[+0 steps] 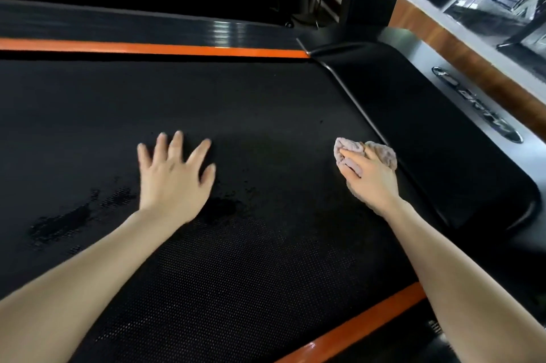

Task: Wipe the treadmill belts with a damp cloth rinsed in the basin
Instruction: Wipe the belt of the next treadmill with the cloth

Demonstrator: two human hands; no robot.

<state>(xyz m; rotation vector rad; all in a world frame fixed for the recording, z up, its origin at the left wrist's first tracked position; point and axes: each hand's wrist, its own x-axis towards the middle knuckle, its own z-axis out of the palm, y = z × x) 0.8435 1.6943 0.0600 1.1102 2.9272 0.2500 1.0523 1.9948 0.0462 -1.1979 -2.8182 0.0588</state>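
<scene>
Crosswise to the person lies the treadmill belt (236, 102), its long axis running left to right between the far orange strip (147, 47) and the near orange strip (354, 330). At the left, dark wet patches (62, 223) mark the textured surface, and a smaller damp spot sits just beside the left wrist. The left hand (172, 176) lies flat on the belt, fingers straight and spread wide, holding nothing; it looks to be bracing. Between the two hands the belt appears duller and drier. The right hand (369, 182) grips a crumpled pinkish cloth (382, 155), fingers curled over it, pressing it to the belt at its right end, just beside the raised edge of the black motor cover (428, 132). The cloth thus sits at the rightmost reach of the belt, and the rest of the belt's length lies leftward of it, toward the flat hand. The coming stroke would likely sweep left along that axis, and the right hand is placed to make it. No basin is in view.
</scene>
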